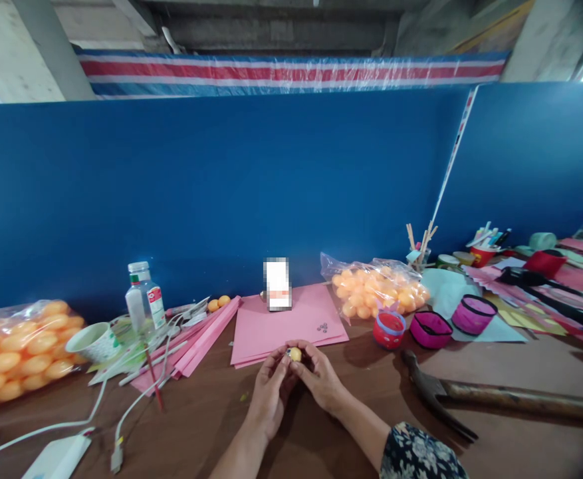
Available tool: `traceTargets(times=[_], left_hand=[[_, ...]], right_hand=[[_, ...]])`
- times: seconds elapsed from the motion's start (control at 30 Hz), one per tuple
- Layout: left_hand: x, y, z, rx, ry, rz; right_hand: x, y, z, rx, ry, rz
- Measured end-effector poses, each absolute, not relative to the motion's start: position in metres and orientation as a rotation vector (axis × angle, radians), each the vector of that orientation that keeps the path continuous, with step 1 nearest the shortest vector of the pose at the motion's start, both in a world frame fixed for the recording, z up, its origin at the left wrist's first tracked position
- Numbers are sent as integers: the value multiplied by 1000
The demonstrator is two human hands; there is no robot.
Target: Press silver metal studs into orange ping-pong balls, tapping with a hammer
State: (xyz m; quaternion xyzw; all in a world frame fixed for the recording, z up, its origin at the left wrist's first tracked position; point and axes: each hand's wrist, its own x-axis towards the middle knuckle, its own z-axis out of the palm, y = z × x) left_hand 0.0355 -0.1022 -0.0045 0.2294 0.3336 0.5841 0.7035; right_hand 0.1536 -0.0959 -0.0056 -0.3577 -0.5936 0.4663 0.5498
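Note:
A small yellow ball point(296, 354) sits between the fingertips of both my hands, just in front of the pink sheets. From one side my left hand point(271, 389) pinches it; a small dark-and-white spot shows by those fingertips, too small to make out. My right hand point(322, 382) closes its fingers on the ball's other side. On the pink paper point(281, 332) beyond lie several small dark round pieces point(322, 328). A phone-like upright object point(277, 286) with a blurred-out screen stands at the paper's back.
Bags of orange balls lie at far left point(26, 352) and behind right point(371, 291). A hammer point(435, 389) rests on the right. Left are a clear bottle point(144, 299), a paper cup point(94, 342) and white cables point(96, 402). Small red point(389, 330) and purple point(431, 330) containers stand right.

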Motion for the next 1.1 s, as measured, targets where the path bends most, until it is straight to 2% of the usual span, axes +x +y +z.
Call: traceTargets(times=[0.23, 1.1], left_hand=[[34, -101, -6, 429, 718, 1276], [35, -100, -9, 461, 683, 1295]], right_hand=[[155, -99, -1, -844, -1419, 1161], [154, -97, -7, -902, -1470, 1056]])
